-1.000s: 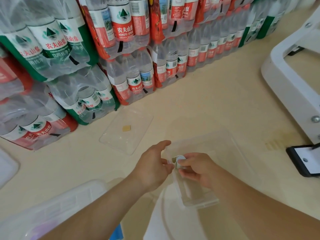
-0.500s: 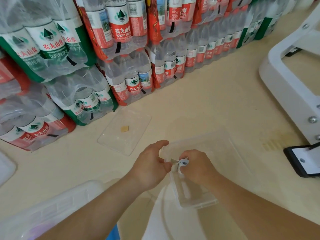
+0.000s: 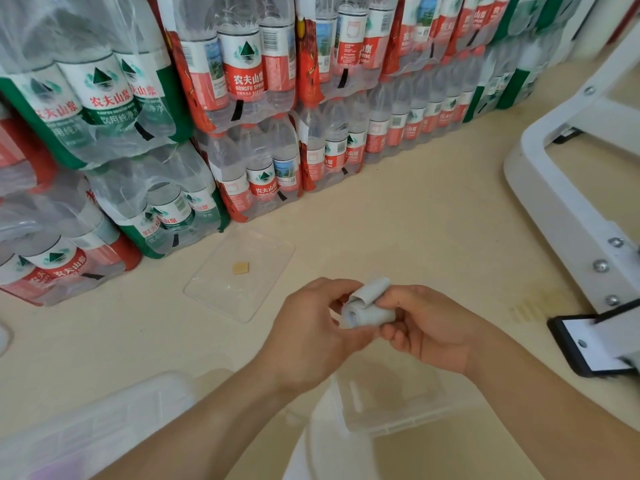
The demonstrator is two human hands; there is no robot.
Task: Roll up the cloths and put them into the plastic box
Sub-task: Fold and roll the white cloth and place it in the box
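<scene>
Holds rolled grey cloth (image 3: 367,311) at frame centre, in the air, above clear plastic box (image 3: 394,403) set on the floor at 6 o'clock. Grips left end of roll with left hand (image 3: 311,327), fingers curled round it. Clamps right end with right hand (image 3: 429,327), fingers (image 3: 391,336) wrapped under the roll. Leaves a loose flap upright at 12 o'clock of the roll. Clear lid (image 3: 214,292) at 10 o'clock; bottled-water packs (image 3: 242,98) beyond at 12 o'clock; phone (image 3: 588,344) at 3 o'clock.

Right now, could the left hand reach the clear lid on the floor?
Probably yes: only floor separates the left hand from the clear lid, but it and the right hand grip the rolled cloth, which it must release first.
</scene>
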